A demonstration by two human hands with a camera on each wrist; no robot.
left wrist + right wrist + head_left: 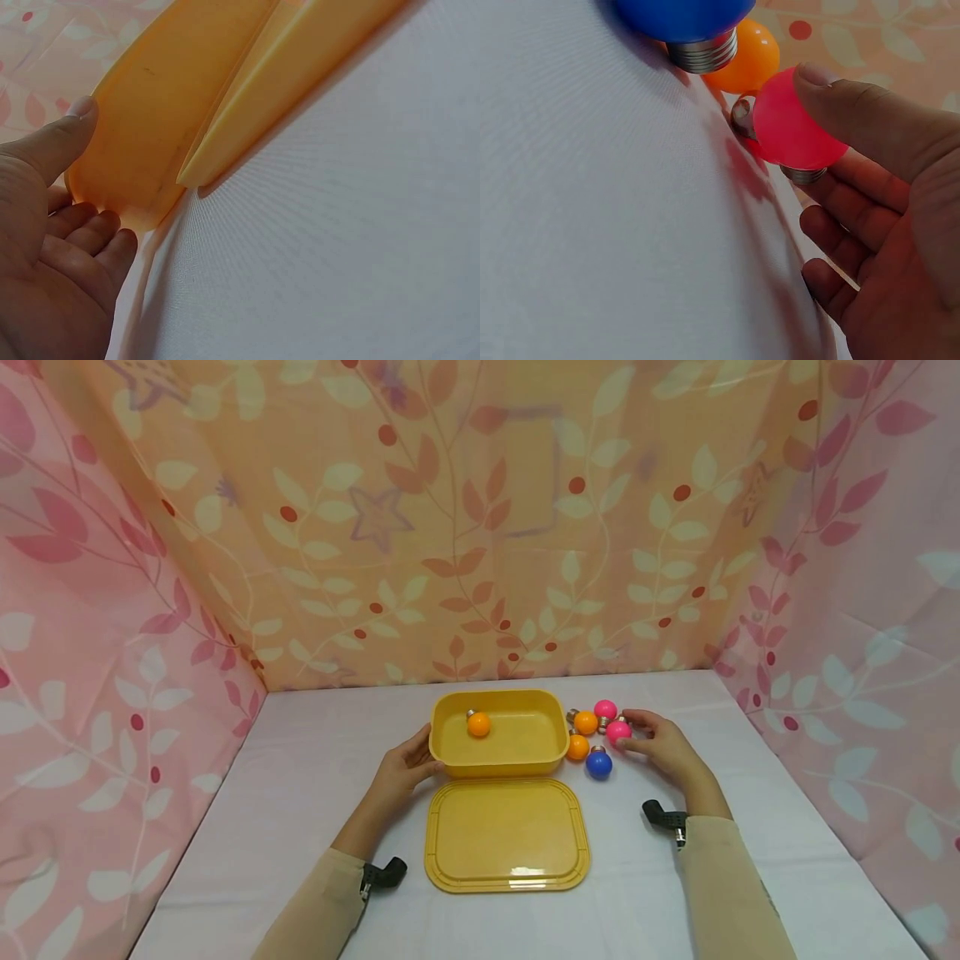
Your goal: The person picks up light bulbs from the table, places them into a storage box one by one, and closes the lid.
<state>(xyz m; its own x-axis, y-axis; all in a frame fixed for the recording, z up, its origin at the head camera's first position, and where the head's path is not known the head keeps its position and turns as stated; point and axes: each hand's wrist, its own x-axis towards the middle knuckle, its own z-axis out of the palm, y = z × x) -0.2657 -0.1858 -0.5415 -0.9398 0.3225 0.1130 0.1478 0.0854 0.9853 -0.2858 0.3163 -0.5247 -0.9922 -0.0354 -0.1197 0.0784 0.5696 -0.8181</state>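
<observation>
Left hand [401, 771] is gripping yellow box [498, 770]; right hand [667, 747] is pinching pink bulb [618, 732], apparently for pickup; likely needing boxward lift next.

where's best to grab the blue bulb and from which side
Probably the sides of its round part, coming from the near right: the blue bulb's metal base points away from the person, and an orange bulb sits close on its left.
</observation>
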